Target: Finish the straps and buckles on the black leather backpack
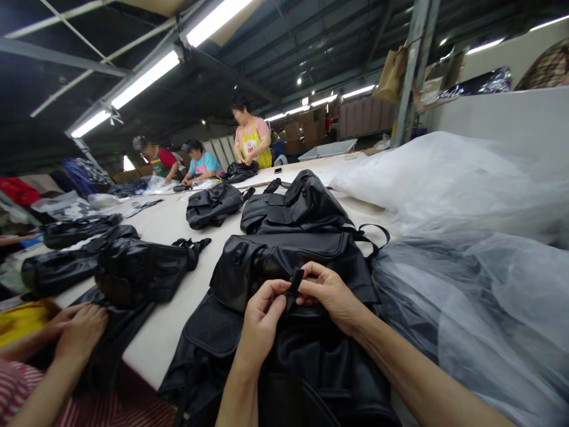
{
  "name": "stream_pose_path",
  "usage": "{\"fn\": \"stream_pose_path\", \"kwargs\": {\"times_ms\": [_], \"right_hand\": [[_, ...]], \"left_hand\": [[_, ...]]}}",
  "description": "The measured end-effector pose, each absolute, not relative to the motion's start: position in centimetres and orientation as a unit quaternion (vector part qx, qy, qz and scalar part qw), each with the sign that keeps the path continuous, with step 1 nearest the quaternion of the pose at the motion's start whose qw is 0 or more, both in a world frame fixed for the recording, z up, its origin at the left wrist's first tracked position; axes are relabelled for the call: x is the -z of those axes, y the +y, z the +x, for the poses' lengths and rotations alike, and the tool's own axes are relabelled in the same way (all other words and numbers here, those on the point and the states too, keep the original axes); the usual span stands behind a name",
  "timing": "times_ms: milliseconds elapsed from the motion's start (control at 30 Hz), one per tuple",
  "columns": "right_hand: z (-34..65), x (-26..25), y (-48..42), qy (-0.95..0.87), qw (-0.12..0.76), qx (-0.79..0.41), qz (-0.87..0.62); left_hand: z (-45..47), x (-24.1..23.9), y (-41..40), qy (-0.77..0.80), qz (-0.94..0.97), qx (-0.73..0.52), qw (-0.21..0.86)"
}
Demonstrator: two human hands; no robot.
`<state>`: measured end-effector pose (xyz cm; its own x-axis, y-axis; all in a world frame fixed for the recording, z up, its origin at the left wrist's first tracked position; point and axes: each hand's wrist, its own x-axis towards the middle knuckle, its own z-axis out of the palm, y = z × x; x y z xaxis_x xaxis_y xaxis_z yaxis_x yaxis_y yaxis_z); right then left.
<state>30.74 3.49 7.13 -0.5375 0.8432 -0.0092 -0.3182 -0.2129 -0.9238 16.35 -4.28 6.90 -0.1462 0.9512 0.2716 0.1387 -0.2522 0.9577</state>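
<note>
My left hand (265, 314) and my right hand (323, 293) meet over a black backpack (329, 362) lying in front of me. Between them a short black strap (294, 281) stands up, pinched by the fingers of both hands. Its lower end is partly hidden behind my left fingertips, so I cannot tell how it joins the bag. Just beyond my hands lies a second black backpack (306, 249), with another black bag (296, 204) behind it.
Clear plastic sheeting (471, 308) and a white plastic heap (444, 178) fill the right side. At left, a co-worker's hands (80, 332) rest on black material beside a black backpack (137, 270). Several people work farther along the white table (173, 284).
</note>
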Motion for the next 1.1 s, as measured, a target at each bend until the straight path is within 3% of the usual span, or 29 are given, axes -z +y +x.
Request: {"fn": "stream_pose_path", "kwargs": {"times_ms": [267, 533, 1100], "right_hand": [[30.5, -7.3, 3.3, -0.506, 0.399, -0.710, -0.284], [30.0, -7.3, 2.8, -0.539, 0.409, -0.687, -0.265], [29.6, -7.3, 2.4, -0.562, 0.422, -0.684, -0.196]], "left_hand": [[16.9, -6.8, -3.6, 0.490, 0.583, -0.599, 0.248], [15.8, -6.5, -4.3, 0.438, 0.524, -0.647, 0.340], [14.8, -6.2, -4.6, 0.352, 0.517, -0.681, 0.381]]}}
